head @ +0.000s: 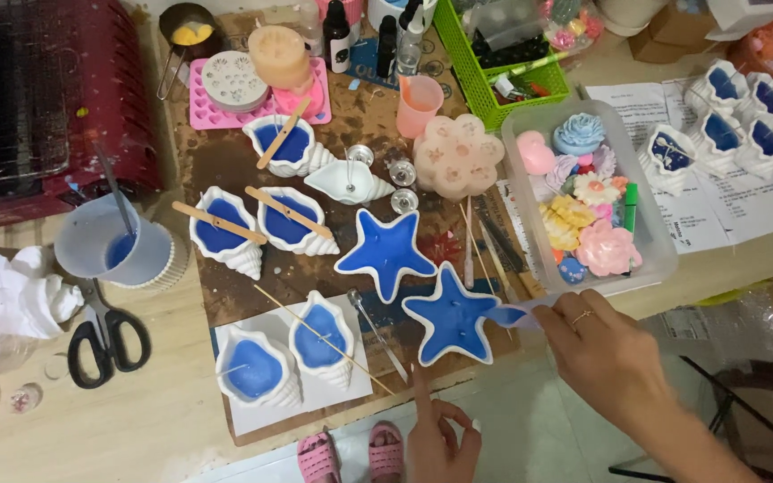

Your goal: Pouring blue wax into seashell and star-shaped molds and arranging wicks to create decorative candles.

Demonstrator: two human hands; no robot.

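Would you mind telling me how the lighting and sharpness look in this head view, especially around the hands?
In the head view, light is soft and even, with faint shadows; the blue-filled star mould is sharp, the right hand at its edge slightly blurred, the left hand cropped by the bottom edge; mild glare shows on the clear plastic tray.

On the desk (163,420), two blue-filled white star-shaped moulds (451,315) sit right of the blue-filled white shell-shaped moulds (252,224) (black-handled scissors (105,338) lie farther left).
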